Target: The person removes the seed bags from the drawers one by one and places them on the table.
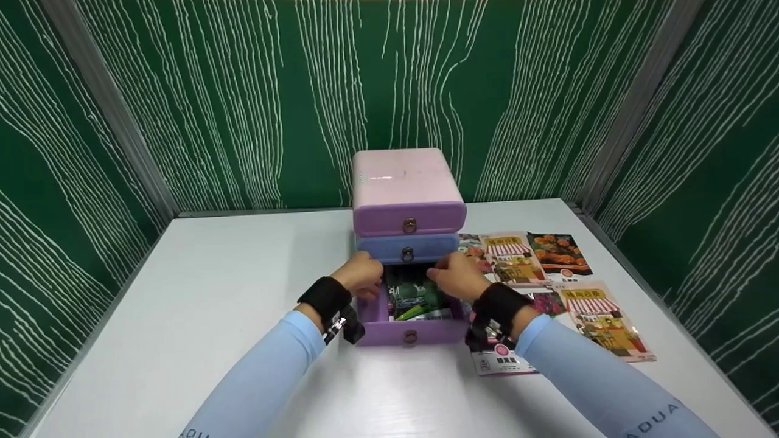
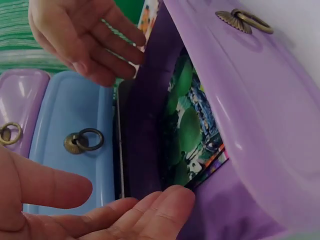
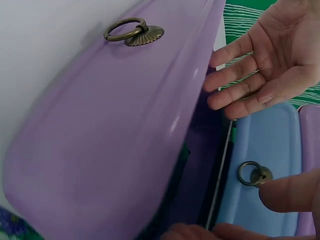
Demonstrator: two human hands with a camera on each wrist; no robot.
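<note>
A small pink chest of drawers (image 1: 401, 176) stands on the table with its lowest purple drawer (image 1: 389, 334) pulled out. Inside that drawer lies a printed packet (image 1: 420, 295) with green round shapes on it. My left hand (image 1: 360, 275) is over the drawer's left side, its fingers loosely extended and holding nothing. Over the right side is my right hand (image 1: 459, 278), also with nothing in its fingers. The left wrist view shows the packet (image 2: 190, 130) lying between the two hands, apart from both. Above it, the blue drawer (image 1: 408, 248) is closed.
Several colourful printed packets lie right of the chest, among them a yellow one with a striped awning (image 1: 602, 319) and one with orange flowers (image 1: 560, 254). Green panels with white lines (image 1: 316, 103) enclose the white table (image 1: 243, 261) behind and at the sides.
</note>
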